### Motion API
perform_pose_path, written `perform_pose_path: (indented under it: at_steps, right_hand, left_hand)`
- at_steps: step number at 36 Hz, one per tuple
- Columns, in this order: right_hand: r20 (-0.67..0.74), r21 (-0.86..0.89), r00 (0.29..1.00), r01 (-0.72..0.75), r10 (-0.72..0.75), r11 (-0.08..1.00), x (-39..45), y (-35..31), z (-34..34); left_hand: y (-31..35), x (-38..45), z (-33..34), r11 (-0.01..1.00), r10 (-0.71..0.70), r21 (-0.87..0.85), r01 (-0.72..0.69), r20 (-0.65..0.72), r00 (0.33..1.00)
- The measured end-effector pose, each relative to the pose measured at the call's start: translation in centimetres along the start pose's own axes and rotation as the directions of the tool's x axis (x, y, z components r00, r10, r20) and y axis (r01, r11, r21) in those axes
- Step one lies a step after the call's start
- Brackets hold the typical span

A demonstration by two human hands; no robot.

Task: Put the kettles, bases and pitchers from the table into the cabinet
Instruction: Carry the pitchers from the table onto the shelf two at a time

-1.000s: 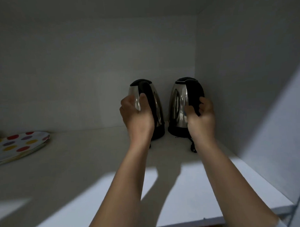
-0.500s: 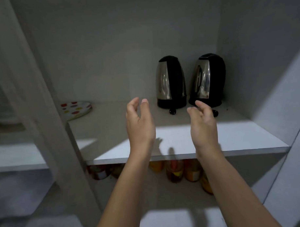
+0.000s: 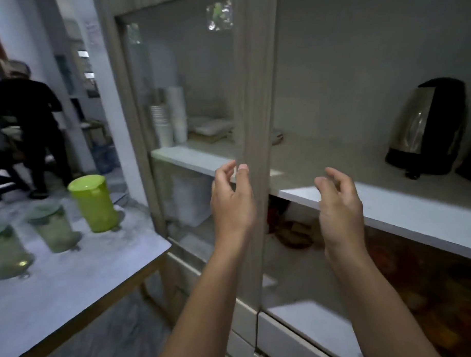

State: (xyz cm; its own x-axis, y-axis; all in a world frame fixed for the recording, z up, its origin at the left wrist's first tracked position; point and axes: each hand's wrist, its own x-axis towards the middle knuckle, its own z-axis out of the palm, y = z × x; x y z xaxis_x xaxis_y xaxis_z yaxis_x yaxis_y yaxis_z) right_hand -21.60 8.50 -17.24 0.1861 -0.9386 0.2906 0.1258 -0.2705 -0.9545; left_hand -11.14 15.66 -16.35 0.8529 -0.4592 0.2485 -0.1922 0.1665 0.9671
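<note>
Ahead of the right hand (image 3: 339, 201), bare shelf (image 3: 335, 158) runs to the kettle (image 3: 430, 126) far right. A cabinet post (image 3: 256, 124) stands directly beyond the left hand (image 3: 232, 199), glass door (image 3: 183, 100) further left.

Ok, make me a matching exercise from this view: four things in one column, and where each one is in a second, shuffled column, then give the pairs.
Things
1. kettle
2. green pitcher
3. cup stack
4. left hand

Places
A. behind the glass door
B. on the table
C. in front of the door frame, holding nothing
D. on the open shelf, right side

Pairs: 1-D, 2-B, 3-A, 4-C
</note>
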Motion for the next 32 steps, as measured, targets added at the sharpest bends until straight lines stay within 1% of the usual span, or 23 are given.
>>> perform_pose_path:
  at_steps: [3,5,9,12,17,21,25,29,32]
  right_hand:
    - [0.08,0.033,0.996,-0.053,0.05,0.998,-2.3,0.5,2.6]
    - [0.145,0.047,0.985,-0.096,0.088,0.994,-4.0,0.7,4.8]
    - [0.274,0.075,0.956,-0.132,0.107,0.988,-6.7,0.6,8.8]
    - [0.382,0.075,0.916,-0.163,0.123,0.984,-9.2,0.3,12.7]
    - [0.499,0.064,0.86,-0.16,0.107,0.985,-12.0,0.7,18.9]
    - [0.55,0.022,0.827,-0.155,0.118,0.988,-13.4,1.2,24.2]
    - [0.599,0.011,0.792,-0.159,0.121,0.987,-14.4,1.7,30.2]
    - [0.632,0.003,0.76,-0.197,0.151,0.98,-14.7,2.8,35.7]
    - [0.635,-0.029,0.749,-0.219,0.187,0.975,-14.7,4.1,38.9]
  left_hand:
    - [-0.3,-1.0,-4.1,0.998,-0.012,0.055,0.016,-0.072,0.997]
    - [-0.4,-1.3,-7.0,0.995,-0.012,0.099,0.026,-0.146,0.989]
    - [-0.5,-1.5,-12.5,0.993,-0.018,0.105,0.05,-0.286,0.958]
    - [-0.3,-1.5,-17.3,0.992,-0.013,0.107,0.061,-0.4,0.917]
    - [-1.0,-0.1,-23.7,0.994,-0.018,0.082,0.072,-0.527,0.849]
    - [-1.9,1.8,-28.1,0.994,-0.036,0.063,0.087,-0.574,0.818]
    - [-3.0,5.4,-32.7,0.991,-0.074,0.041,0.124,-0.601,0.796]
    - [-4.6,9.2,-36.7,0.99,-0.076,0.049,0.13,-0.596,0.799]
    - [-5.8,11.7,-38.8,0.986,-0.109,0.04,0.164,-0.589,0.801]
